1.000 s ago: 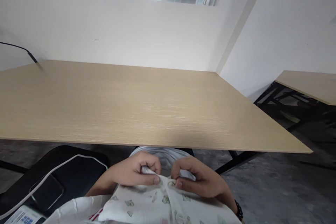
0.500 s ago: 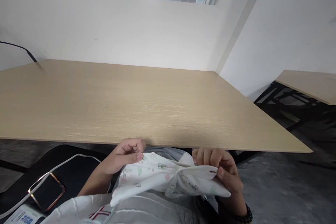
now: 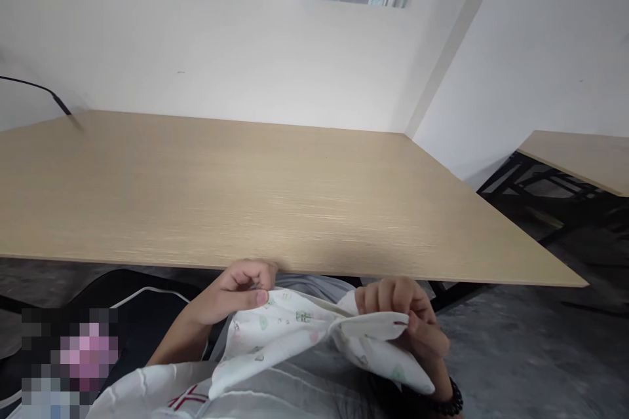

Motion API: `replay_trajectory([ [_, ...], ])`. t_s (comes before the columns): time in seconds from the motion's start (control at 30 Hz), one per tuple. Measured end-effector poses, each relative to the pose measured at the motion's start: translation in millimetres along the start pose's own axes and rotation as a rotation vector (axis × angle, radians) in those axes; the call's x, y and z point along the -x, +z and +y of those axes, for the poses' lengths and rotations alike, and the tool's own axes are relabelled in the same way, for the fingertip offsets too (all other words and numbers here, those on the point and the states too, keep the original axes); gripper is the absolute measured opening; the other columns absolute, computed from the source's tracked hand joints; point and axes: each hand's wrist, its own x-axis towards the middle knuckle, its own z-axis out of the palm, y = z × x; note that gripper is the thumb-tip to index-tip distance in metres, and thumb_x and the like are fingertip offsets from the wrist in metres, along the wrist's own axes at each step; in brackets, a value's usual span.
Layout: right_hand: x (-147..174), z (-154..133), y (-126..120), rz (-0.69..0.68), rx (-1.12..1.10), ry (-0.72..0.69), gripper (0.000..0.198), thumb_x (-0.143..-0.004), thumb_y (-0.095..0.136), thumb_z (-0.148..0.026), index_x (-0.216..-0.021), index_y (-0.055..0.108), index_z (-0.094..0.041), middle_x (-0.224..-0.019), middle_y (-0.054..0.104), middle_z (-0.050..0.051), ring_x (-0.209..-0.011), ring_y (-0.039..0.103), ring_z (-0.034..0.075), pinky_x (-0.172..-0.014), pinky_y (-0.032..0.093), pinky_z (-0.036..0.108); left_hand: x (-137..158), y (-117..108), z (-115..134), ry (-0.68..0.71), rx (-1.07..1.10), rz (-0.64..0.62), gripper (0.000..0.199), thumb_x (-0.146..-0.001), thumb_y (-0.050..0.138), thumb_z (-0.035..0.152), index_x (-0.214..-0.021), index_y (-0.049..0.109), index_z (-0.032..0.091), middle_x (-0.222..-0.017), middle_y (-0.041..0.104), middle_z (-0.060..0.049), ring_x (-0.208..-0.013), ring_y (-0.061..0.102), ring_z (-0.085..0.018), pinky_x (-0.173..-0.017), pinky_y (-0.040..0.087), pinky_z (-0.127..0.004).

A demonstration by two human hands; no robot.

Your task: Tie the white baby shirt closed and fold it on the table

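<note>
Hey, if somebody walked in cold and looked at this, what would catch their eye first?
Probably the broad wooden tabletop, which stretches across the middle of the view. Next, the white printed cloth just below its near edge, gathered in the middle like a bow and held between the left hand and right hand. A dark beaded bracelet stands out on the right wrist.

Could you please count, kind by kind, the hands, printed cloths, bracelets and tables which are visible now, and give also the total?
Hands: 2 (left hand, right hand)
Printed cloth: 1
Dark bracelet: 1
Tables: 2 (large table, second table at the right)
Total: 6
</note>
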Motion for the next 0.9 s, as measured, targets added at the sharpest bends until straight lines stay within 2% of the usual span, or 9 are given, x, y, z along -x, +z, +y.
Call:
replay_trajectory([
  [0.07, 3, 2, 0, -0.035, 0.047, 0.151, 0.03, -0.089, 0.059, -0.047, -0.074, 0.049, -0.024, -0.064, 0.055, 0.001, -0.058, 0.05, 0.017, -0.056, 0.04, 0.03, -3, 1, 6, -0.07, -0.202, -0.115, 0.033, -0.09, 0.061, 0.044, -0.072, 0.057, 0.017, -0.07, 0.053, 0.0, -0.069, 0.048, -0.014, -0.065, 0.039, -0.025],
  [0.13, 3, 2, 3, -0.054, 0.126, 0.298, 0.027, -0.092, 0.058, -0.047, -0.083, 0.054, -0.023, -0.075, 0.06, 0.003, -0.066, 0.052, 0.017, -0.059, 0.04, 0.029, -7, 5, 14, -0.092, -0.376, -0.22, 0.02, -0.091, 0.06, 0.037, -0.092, 0.065, 0.018, -0.087, 0.065, -0.003, -0.082, 0.057, -0.017, -0.075, 0.045, -0.027],
  [0.2, -1, 0, 9, -0.042, 0.201, 0.369, 0.026, -0.094, 0.058, -0.046, -0.086, 0.057, -0.021, -0.076, 0.057, 0.001, -0.066, 0.049, 0.014, -0.059, 0.039, 0.025, -12, 12, 24, -0.045, -0.435, -0.292, 0.03, -0.091, 0.06, 0.033, -0.118, 0.063, 0.021, -0.11, 0.069, -0.007, -0.099, 0.06, -0.02, -0.088, 0.048, -0.032],
  [0.27, -7, -3, 17, -0.008, 0.265, 0.379, 0.025, -0.094, 0.06, -0.045, -0.088, 0.059, -0.021, -0.073, 0.051, -0.001, -0.063, 0.043, 0.012, -0.057, 0.036, 0.023, -18, 20, 31, 0.035, -0.399, -0.353, 0.041, -0.092, 0.058, 0.031, -0.131, 0.056, 0.02, -0.124, 0.066, -0.012, -0.112, 0.06, -0.024, -0.096, 0.048, -0.036],
  [0.33, -12, -4, 24, 0.023, 0.327, 0.359, 0.025, -0.094, 0.06, -0.045, -0.09, 0.061, -0.02, -0.074, 0.051, -0.001, -0.063, 0.042, 0.011, -0.055, 0.035, 0.021, -23, 26, 34, 0.105, -0.328, -0.43, 0.036, -0.094, 0.055, 0.032, -0.127, 0.059, 0.018, -0.123, 0.067, -0.015, -0.112, 0.062, -0.025, -0.097, 0.049, -0.037],
  [0.43, -17, -4, 29, 0.072, 0.406, 0.311, 0.023, -0.095, 0.059, -0.043, -0.092, 0.063, -0.02, -0.08, 0.055, 0.001, -0.066, 0.045, 0.012, -0.057, 0.037, 0.021, -26, 34, 31, 0.123, -0.252, -0.499, 0.029, -0.093, 0.055, 0.036, -0.108, 0.067, 0.015, -0.105, 0.071, -0.015, -0.096, 0.067, -0.024, -0.087, 0.052, -0.034],
  [0.63, -15, 2, 28, 0.152, 0.394, 0.283, 0.022, -0.095, 0.059, -0.042, -0.091, 0.062, -0.021, -0.078, 0.053, 0.0, -0.065, 0.045, 0.012, -0.056, 0.037, 0.021, -23, 39, 21, 0.032, -0.238, -0.253, 0.025, -0.09, 0.063, 0.038, -0.09, 0.071, 0.015, -0.085, 0.071, -0.007, -0.079, 0.064, -0.018, -0.073, 0.05, -0.028],
  [0.77, -9, 5, 19, 0.202, 0.179, 0.266, 0.02, -0.092, 0.062, -0.041, -0.088, 0.058, -0.022, -0.072, 0.049, -0.001, -0.059, 0.042, 0.012, -0.052, 0.034, 0.022, -19, 38, 18, -0.033, -0.169, -0.082, 0.025, -0.089, 0.067, 0.036, -0.081, 0.074, 0.013, -0.075, 0.072, -0.007, -0.07, 0.064, -0.016, -0.065, 0.047, -0.025],
  [0.9, -9, 4, 3, 0.251, -0.04, 0.156, 0.016, -0.091, 0.062, -0.037, -0.085, 0.054, -0.024, -0.065, 0.043, -0.003, -0.055, 0.041, 0.012, -0.051, 0.036, 0.023, -12, 28, 15, -0.124, -0.138, 0.105, 0.032, -0.084, 0.071, 0.042, -0.073, 0.074, 0.012, -0.067, 0.069, -0.007, -0.061, 0.06, -0.014, -0.056, 0.042, -0.023],
])
